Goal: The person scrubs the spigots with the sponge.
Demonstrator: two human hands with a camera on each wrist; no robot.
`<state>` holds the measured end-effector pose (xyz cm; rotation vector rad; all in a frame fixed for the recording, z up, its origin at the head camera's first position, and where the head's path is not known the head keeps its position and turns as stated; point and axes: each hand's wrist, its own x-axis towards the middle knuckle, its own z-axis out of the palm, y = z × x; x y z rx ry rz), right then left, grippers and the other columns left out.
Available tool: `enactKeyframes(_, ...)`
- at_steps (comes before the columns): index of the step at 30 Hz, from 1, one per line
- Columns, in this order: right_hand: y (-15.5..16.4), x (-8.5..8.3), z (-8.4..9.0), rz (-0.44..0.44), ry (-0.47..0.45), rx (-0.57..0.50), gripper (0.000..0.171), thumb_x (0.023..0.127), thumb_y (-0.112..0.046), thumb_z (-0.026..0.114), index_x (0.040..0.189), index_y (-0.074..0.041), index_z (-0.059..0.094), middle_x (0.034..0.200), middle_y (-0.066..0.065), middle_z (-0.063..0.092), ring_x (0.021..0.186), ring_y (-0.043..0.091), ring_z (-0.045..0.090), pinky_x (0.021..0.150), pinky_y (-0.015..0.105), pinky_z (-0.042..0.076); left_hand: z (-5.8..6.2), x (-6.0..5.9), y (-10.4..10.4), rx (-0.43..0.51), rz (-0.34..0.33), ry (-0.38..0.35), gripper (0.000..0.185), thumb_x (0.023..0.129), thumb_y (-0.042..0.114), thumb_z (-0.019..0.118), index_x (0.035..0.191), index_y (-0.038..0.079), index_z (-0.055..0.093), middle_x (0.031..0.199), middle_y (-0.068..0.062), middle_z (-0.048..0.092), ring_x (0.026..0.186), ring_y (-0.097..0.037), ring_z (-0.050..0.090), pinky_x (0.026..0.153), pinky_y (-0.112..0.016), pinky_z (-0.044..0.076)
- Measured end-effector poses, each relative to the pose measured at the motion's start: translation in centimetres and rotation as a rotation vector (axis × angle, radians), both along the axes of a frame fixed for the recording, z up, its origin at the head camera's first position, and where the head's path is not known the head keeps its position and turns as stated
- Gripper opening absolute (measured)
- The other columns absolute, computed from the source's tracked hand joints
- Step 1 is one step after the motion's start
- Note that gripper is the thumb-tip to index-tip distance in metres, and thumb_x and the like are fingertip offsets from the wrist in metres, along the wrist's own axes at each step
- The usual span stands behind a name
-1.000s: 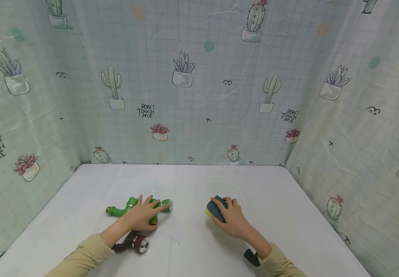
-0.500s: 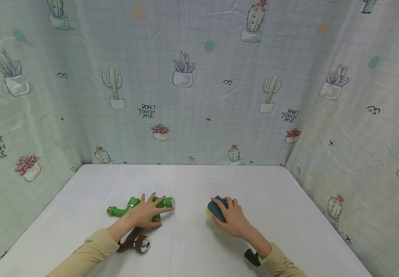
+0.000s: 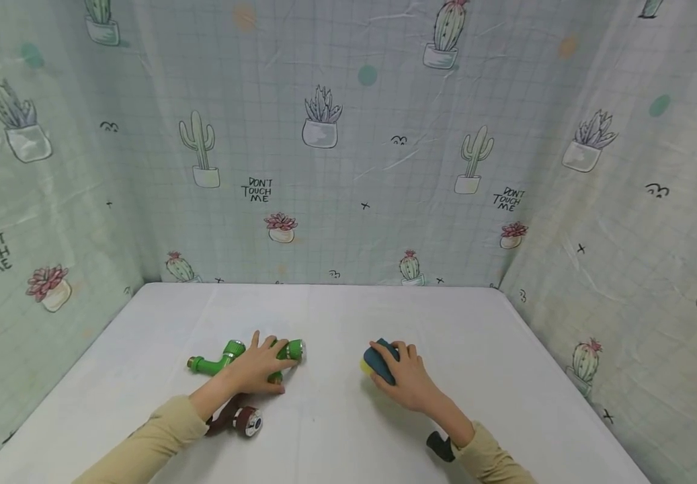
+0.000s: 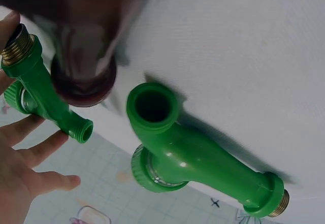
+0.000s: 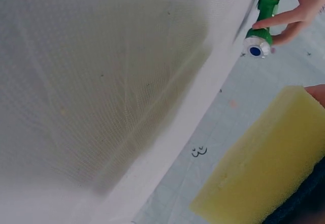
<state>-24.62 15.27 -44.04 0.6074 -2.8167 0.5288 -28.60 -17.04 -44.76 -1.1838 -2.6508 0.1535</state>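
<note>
On the left of the table, my left hand (image 3: 255,368) holds a green plastic faucet (image 3: 292,349). In the left wrist view, the fingers lie spread along this faucet's body, and one digit meets its brass threaded end. A second green faucet (image 3: 208,366) lies just left of the hand, its spout mouth facing the left wrist camera. Nearer to me, partly under the wrist, is a brown faucet (image 3: 247,421) with a chrome-faced knob. My right hand (image 3: 411,384) grips a sponge (image 3: 380,361) with a yellow foam side (image 5: 269,153) and a dark blue scouring side, lifted off the table.
A small black piece (image 3: 440,446) shows beside the right sleeve, mostly hidden. The white table (image 3: 324,430) ends at a cactus-print curtain (image 3: 348,168) behind and on both sides.
My left hand and its green faucet have shifted slightly to the right, and the fingers have drawn in closer over it. The right hand and sponge have stayed almost still.
</note>
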Motion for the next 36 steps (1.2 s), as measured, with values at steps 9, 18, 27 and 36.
enactKeyframes(9,-0.3,0.0,0.0,-0.009,-0.013,-0.057,0.055,0.085,-0.039,0.055,0.135,-0.024,0.037,0.121,0.018,0.040,0.101,0.028,0.038,0.077,0.042,0.039,1.6,1.2,1.0,0.216,-0.048,0.028,0.053,0.075,0.045,0.066,0.122,0.025,0.054,0.129,-0.015,0.044,0.113,-0.035,0.043,0.088,-0.067,0.034)
enactKeyframes(18,-1.9,0.6,1.4,0.079,0.011,-0.282,0.057,0.085,-0.038,0.057,0.137,-0.030,0.033,0.127,0.014,0.038,0.103,0.024,0.036,0.073,0.035,0.043,3.1,3.5,4.0,0.722,-0.068,-0.284,0.055,0.078,0.039,0.065,0.128,0.026,0.047,0.138,-0.009,0.036,0.112,-0.025,0.045,0.081,-0.044,0.049)
enactKeyframes(27,-3.7,1.3,2.5,0.169,0.099,-0.424,0.061,0.083,-0.026,0.062,0.137,-0.029,0.033,0.129,0.009,0.038,0.106,0.019,0.035,0.076,0.036,0.045,4.4,6.3,6.6,1.168,-0.173,-0.887,0.064,0.086,0.012,0.059,0.139,0.015,0.024,0.143,-0.022,0.021,0.103,-0.022,0.056,0.077,-0.028,0.054)
enactKeyframes(36,-3.7,1.7,2.5,0.182,0.171,-0.408,0.069,0.076,-0.025,0.070,0.136,-0.027,0.035,0.130,0.005,0.040,0.105,0.015,0.034,0.077,0.034,0.046,5.2,7.1,8.1,1.337,0.132,-1.127,0.081,0.089,0.029,0.053,0.143,0.013,-0.006,0.138,-0.033,0.027,0.110,-0.036,0.053,0.083,-0.040,0.051)
